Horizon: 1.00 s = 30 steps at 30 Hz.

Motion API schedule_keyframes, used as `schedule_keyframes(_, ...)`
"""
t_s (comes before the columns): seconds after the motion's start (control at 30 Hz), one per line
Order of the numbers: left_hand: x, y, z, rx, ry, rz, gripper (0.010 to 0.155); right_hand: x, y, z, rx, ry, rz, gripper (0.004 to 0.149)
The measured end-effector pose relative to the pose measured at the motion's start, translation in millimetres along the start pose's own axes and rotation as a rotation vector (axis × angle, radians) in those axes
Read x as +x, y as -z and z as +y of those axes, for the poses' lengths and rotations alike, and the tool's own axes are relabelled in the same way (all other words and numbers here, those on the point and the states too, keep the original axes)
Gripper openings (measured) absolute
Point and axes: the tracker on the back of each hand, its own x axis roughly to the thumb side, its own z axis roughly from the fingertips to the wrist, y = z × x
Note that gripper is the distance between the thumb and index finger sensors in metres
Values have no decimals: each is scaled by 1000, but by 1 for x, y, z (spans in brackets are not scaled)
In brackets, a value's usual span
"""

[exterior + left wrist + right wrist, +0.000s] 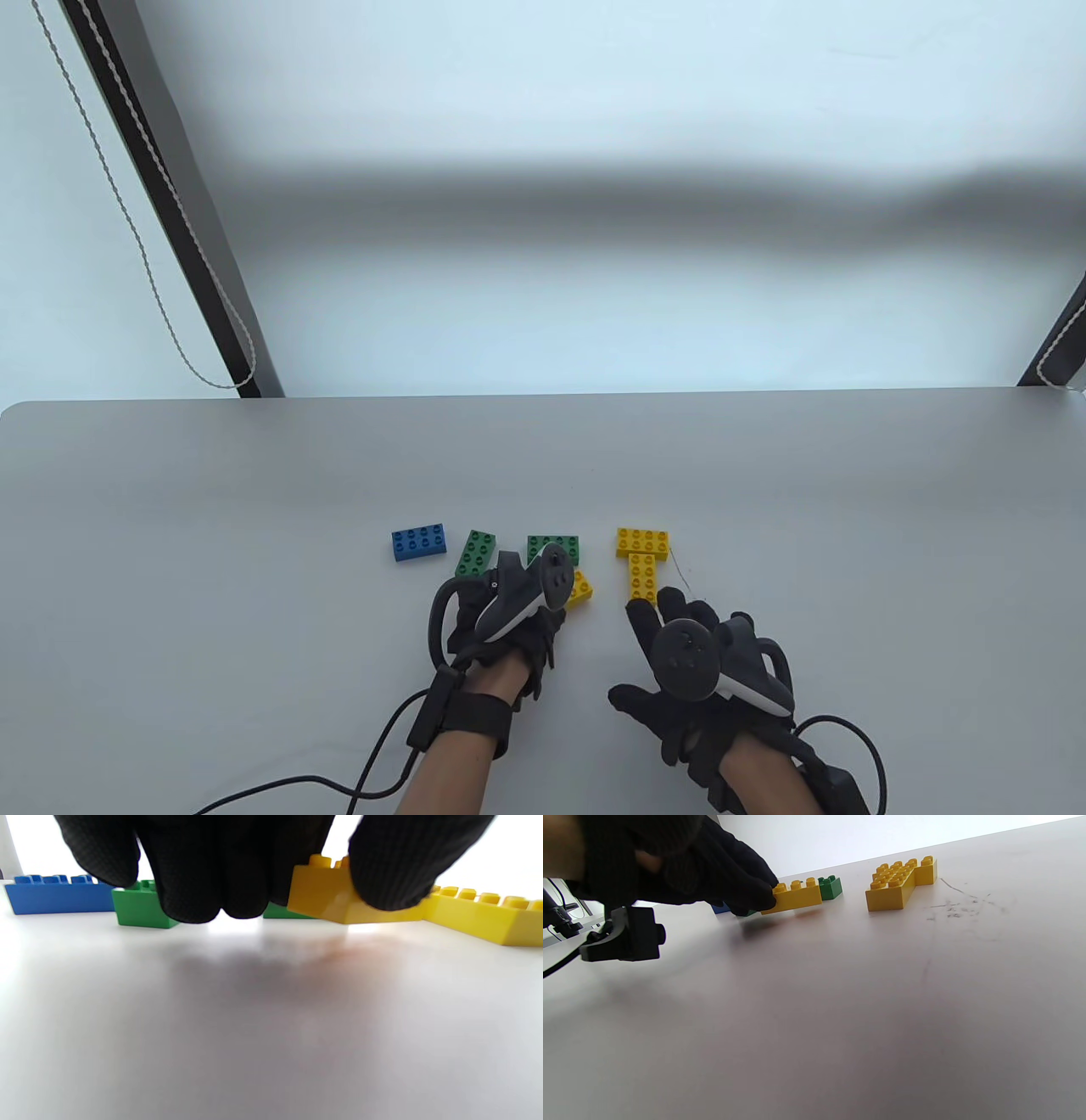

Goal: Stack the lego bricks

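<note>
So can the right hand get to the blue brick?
Probably not easily: the blue brick lies far left, and the left hand, gripping a yellow brick, sits between it and the right hand.

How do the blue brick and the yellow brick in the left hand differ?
The blue brick lies flat on the table, leftmost and untouched; the yellow brick is gripped by the left hand. In the left wrist view the yellow brick looks tilted, one edge raised off the table, while the blue one sits level. They differ in colour. Both are studs-up bricks of similar height; the yellow one's length is partly hidden.
</note>
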Motion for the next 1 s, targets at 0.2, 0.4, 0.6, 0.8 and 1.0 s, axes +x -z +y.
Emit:
schedule_keyframes(0.2, -25, -28, 7, 29, -41, -34, 64, 1, 1, 2, 7, 5, -9, 93)
schedule_keyframes(0.4, -47, -59, 9, 25, -59, -54, 64, 2, 1, 3, 11, 5, -11, 93)
schedule_keyframes(0.6, -61, -84, 3, 22, -166, -77, 63, 3, 3, 8, 33, 5, -9, 93)
schedule_keyframes(0.8, -61, -93, -4, -16, -111, -160, 64, 3, 3, 10, 42, 7, -6, 93)
schedule_keyframes(1.0, -55, -93, -18, -99, -70, -209, 64, 4, 5, 13, 59, 9, -8, 92)
